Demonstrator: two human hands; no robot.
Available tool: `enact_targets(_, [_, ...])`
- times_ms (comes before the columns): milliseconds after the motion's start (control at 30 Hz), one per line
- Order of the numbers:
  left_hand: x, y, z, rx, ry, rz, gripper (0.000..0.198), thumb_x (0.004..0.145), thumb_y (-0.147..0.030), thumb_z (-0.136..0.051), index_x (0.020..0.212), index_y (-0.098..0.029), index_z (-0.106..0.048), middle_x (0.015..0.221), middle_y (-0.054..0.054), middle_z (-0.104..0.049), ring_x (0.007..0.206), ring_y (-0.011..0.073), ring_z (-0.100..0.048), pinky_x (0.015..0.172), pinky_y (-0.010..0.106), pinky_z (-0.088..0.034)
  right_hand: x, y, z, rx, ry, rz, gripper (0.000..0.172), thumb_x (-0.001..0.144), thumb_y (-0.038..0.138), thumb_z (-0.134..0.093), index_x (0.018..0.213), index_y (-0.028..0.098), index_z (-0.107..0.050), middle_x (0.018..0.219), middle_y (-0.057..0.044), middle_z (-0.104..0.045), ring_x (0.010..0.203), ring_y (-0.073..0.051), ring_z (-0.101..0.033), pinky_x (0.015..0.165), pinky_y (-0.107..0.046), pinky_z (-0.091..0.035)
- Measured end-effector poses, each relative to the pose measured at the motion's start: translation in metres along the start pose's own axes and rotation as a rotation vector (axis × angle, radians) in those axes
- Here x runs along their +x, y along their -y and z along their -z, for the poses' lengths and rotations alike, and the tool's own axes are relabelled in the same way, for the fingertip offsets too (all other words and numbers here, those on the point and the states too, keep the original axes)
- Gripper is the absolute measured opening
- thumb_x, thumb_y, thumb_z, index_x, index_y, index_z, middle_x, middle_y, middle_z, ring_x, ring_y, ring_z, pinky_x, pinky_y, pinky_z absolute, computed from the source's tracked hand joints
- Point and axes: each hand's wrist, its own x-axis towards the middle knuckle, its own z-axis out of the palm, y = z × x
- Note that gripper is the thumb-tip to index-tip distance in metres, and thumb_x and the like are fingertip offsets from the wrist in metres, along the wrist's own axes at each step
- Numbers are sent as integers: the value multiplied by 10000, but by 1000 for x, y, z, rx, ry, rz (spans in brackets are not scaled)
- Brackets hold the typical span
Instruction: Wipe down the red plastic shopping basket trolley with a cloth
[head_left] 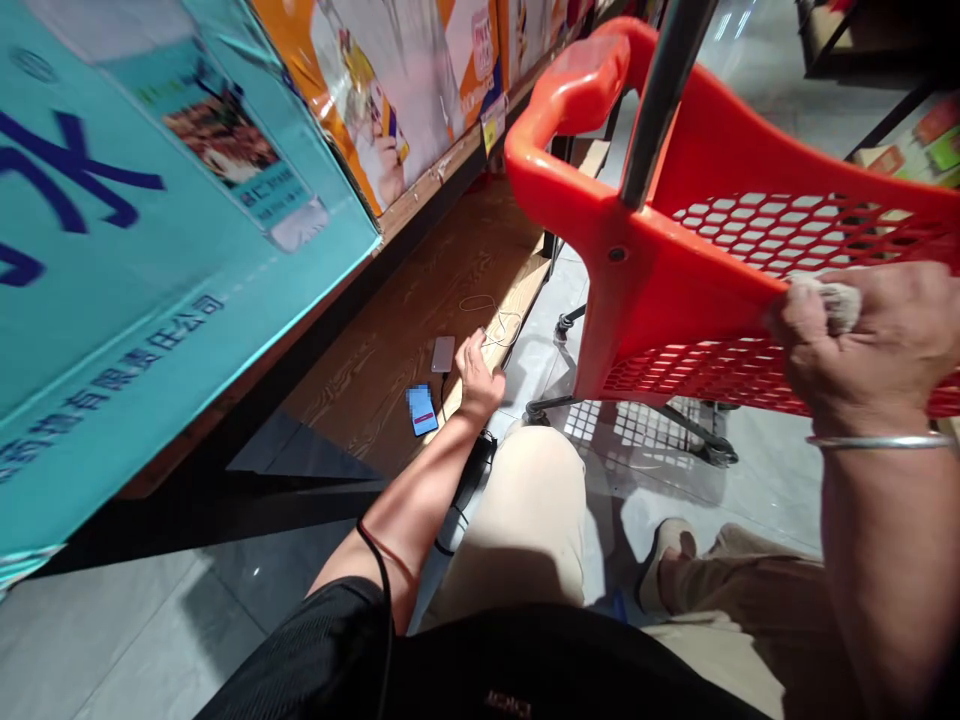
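Cloth (834, 300) in hand: my right hand (870, 345) clenches it at the shopping cart (600, 215). Smartphone (422, 410) on low shelf (375, 345), untouched; left hand (480, 375) nearby, can't tell if those fingers pinch anything.

Cart (600, 290): smooth, glossy red plastic, the sides pierced like mesh
Cloth (844, 308): whitish, rough, matt fabric
Shelf (360, 345): brown, grained wood or wood-look board, low sheen
Phone (423, 412): smooth, glassy screen
Carton (247, 250): printed card, slightly shiny, creased at a corner
Bangle (885, 441): polished, silvery metal
Trousers (529, 520): matt beige cloth
Shirt (322, 645): black, textured cloth
Floor (157, 640): smooth grey tile, glossy
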Motion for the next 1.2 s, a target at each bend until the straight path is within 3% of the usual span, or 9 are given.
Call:
enact_targets(100, [15,-59,54,-4,-280,-292,700,885,-206,-520,1540,-221,-270,1605,136,-363,1535,303,-262,1275,529,-226,-1,7,-6,67,-51,-61,470,930,613,-488,969,209,-724,1016,-160,-674,1070,-351,-537,817,-465,-355])
enact_targets(200, [25,-113,106,-41,-393,-507,614,980,-335,-452,1558,-252,-262,1585,120,-389,1548,295,-239,1265,537,-217,-9,-1,12,162,-42,-29,394,934,574,-526,937,230,-718,963,-126,-683,984,-306,-531,802,-422,-323])
enact_targets(300, [33,-153,136,-76,-445,-632,600,987,-416,-446,1546,-251,-304,1580,122,-405,1533,291,-280,1254,507,-237,-15,-4,30,216,-36,2,334,948,528,-543,914,239,-708,924,-94,-681,911,-265,-512,785,-390,-296])
enact_targets(433, [45,-185,140,6,-394,-739,569,951,-458,-476,1450,-186,-460,1467,151,-543,1448,329,-406,1235,547,-213,-21,-7,44,216,-18,6,327,979,491,-510,945,234,-708,951,-69,-681,912,-242,-508,802,-365,-290])
enact_targets(600, [43,-198,135,104,-333,-743,346,951,-402,-495,1113,-187,-713,1174,127,-681,1281,317,-527,1152,492,-337,-23,1,66,250,62,-110,323,990,484,-511,917,235,-703,970,-56,-683,926,-242,-510,805,-357,-306])
enact_targets(800, [29,-210,150,211,-242,-827,260,966,-362,-513,1048,-229,-721,1067,91,-701,1156,298,-578,1179,575,-207,-12,84,89,633,47,64,366,1012,551,-477,1098,281,-709,1085,-42,-686,988,-223,-551,889,-362,-386])
enact_targets(933, [28,-218,156,245,-168,-937,232,962,-289,-497,1049,-212,-698,1053,73,-728,1040,269,-602,1109,507,-302,-13,123,85,595,-57,272,473,940,589,-601,1288,272,-646,1328,-86,-619,1211,-276,-496,1023,-426,-367])
enact_targets(1067, [30,-217,156,252,-159,-963,241,964,-290,-491,1092,-206,-678,1096,81,-729,1039,276,-587,1038,461,-352,-25,93,73,544,-101,381,330,937,399,-660,1254,305,-657,1400,-62,-590,1333,-266,-446,1105,-445,-336])
enact_targets(1200, [28,-215,150,263,-211,-976,250,905,-336,-585,1098,-197,-661,1077,94,-712,1070,294,-577,1082,467,-333,-37,30,67,550,-66,249,294,862,263,-713,1154,287,-685,1288,-63,-646,1199,-268,-533,1002,-438,-408])
